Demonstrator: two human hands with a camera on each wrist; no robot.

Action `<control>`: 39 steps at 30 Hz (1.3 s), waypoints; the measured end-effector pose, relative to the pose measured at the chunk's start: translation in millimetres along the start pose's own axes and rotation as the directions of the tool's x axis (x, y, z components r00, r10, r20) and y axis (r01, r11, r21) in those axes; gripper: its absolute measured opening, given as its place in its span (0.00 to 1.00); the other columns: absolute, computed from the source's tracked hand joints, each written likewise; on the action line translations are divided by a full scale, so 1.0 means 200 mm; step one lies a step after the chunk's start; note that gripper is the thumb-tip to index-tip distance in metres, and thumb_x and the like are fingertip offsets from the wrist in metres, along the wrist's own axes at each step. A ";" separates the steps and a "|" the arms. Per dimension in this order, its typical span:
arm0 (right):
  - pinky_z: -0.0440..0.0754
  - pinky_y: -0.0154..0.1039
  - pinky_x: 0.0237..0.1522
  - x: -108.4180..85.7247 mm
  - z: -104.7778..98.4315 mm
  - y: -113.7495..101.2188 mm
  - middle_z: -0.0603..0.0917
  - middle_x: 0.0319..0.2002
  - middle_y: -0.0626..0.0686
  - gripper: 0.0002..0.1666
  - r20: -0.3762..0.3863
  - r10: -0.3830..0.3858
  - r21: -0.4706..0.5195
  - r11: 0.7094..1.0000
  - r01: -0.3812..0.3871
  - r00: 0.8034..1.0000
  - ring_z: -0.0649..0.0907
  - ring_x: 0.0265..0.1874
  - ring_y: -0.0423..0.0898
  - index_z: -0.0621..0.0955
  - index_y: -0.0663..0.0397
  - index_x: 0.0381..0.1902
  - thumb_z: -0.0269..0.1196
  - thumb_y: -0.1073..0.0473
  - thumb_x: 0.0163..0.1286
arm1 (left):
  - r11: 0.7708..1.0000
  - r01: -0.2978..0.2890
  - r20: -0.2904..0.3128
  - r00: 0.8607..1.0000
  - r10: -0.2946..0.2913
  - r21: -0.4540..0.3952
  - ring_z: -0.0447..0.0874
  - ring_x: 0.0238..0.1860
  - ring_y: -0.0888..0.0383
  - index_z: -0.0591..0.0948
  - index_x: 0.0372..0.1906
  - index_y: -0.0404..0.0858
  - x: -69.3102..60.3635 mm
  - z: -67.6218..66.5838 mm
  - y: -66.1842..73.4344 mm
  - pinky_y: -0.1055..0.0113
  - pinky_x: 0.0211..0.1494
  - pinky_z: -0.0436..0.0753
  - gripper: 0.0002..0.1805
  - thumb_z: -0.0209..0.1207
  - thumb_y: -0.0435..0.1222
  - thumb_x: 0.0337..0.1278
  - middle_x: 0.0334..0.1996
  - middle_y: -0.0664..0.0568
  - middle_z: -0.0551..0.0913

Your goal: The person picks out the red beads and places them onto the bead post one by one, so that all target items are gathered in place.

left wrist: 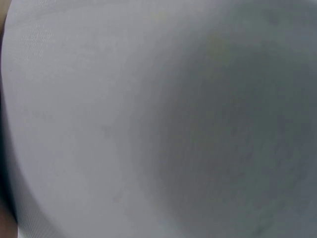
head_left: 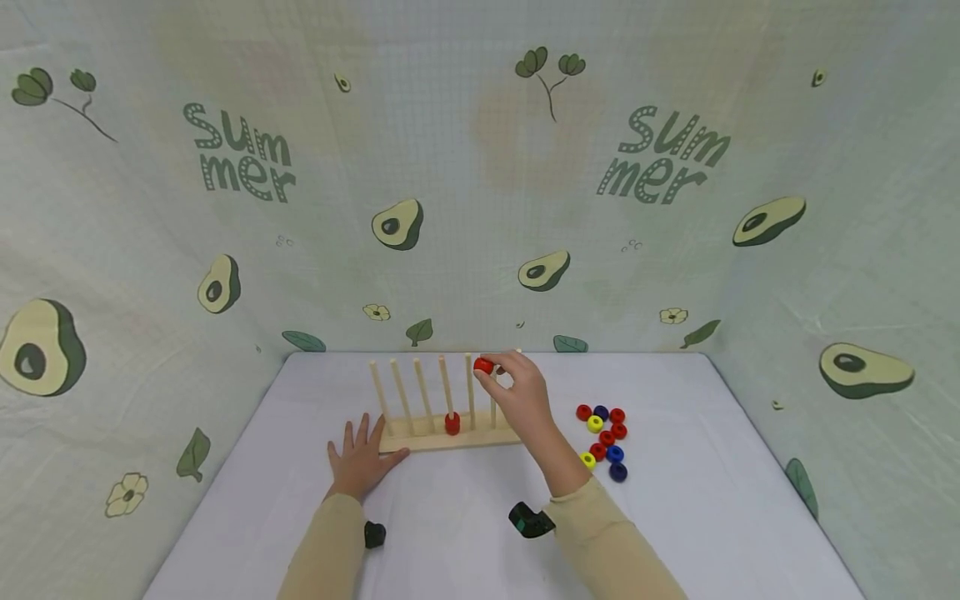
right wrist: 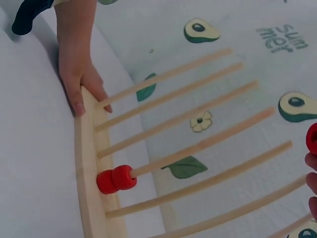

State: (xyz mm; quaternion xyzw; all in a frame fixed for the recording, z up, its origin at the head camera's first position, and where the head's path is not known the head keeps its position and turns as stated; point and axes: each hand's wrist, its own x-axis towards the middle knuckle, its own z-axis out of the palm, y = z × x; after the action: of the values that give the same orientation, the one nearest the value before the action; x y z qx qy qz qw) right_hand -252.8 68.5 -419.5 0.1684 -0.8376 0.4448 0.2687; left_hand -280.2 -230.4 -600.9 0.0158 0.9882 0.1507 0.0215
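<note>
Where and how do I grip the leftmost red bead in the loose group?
Pinch the red bead by its rounded wall, probably from above and its left: that side is open, while a dark blue bead crowds its right and a yellow bead its near right.

Smooth wooden rack (head_left: 423,443), glossy red beads (right wrist: 123,177)

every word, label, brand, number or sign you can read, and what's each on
"summer", split over two lines, left on the hanging cloth, head view
"summer", right on the cloth, head view
"summer" on the cloth, right wrist view
Black device with green mark: too small to read
Beads, wooden stand: no text visible
</note>
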 end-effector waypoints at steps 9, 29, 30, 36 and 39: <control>0.78 0.45 0.39 0.05 0.07 -0.03 0.84 0.37 0.50 0.15 -0.037 -0.079 0.029 0.996 0.080 0.996 0.79 0.38 0.50 0.86 0.59 0.45 0.71 0.58 0.61 | 1.000 -0.005 -0.019 1.000 0.005 -0.011 0.36 0.73 0.30 0.58 0.76 0.41 -0.03 -0.03 0.03 0.26 0.63 0.33 0.56 0.50 0.73 0.50 0.75 0.35 0.48; 0.76 0.44 0.44 0.11 0.17 -0.02 0.86 0.42 0.50 0.19 -0.014 -0.089 0.065 0.994 0.089 0.996 0.79 0.42 0.47 0.86 0.57 0.48 0.72 0.57 0.59 | 1.000 -0.008 -0.022 1.000 0.008 -0.012 0.37 0.73 0.30 0.58 0.76 0.42 -0.02 -0.02 0.02 0.26 0.63 0.35 0.57 0.50 0.75 0.49 0.75 0.35 0.49; 0.76 0.44 0.45 0.11 0.18 -0.02 0.86 0.42 0.50 0.18 -0.019 -0.089 0.057 0.994 0.090 0.996 0.79 0.42 0.47 0.87 0.57 0.47 0.73 0.57 0.59 | 1.000 -0.008 -0.021 1.000 0.008 -0.014 0.37 0.73 0.30 0.58 0.76 0.42 -0.02 -0.02 0.02 0.26 0.63 0.35 0.57 0.50 0.75 0.49 0.75 0.35 0.49; 0.73 0.47 0.47 0.11 0.22 -0.02 0.87 0.41 0.50 0.18 -0.053 -0.089 0.046 0.995 0.091 0.995 0.79 0.42 0.49 0.88 0.55 0.46 0.74 0.58 0.56 | 1.000 -0.003 -0.008 1.000 0.003 -0.004 0.35 0.73 0.31 0.56 0.77 0.43 -0.01 -0.01 0.01 0.26 0.64 0.34 0.57 0.48 0.75 0.49 0.76 0.36 0.47; 0.72 0.47 0.47 0.11 0.24 -0.03 0.87 0.42 0.48 0.18 -0.067 -0.095 0.042 0.994 0.098 0.993 0.78 0.40 0.48 0.88 0.54 0.45 0.75 0.57 0.56 | 1.000 -0.002 -0.013 1.000 0.002 -0.010 0.35 0.73 0.30 0.56 0.77 0.42 0.00 -0.01 0.01 0.26 0.63 0.33 0.57 0.49 0.75 0.49 0.76 0.35 0.47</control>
State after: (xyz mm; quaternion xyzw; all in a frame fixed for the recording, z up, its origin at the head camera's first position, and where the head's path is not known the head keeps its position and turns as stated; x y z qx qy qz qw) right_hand -281.8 24.4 -425.4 0.2001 -0.8089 0.4555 0.3133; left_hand -279.6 -229.2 -598.4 0.0159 0.9875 0.1558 0.0148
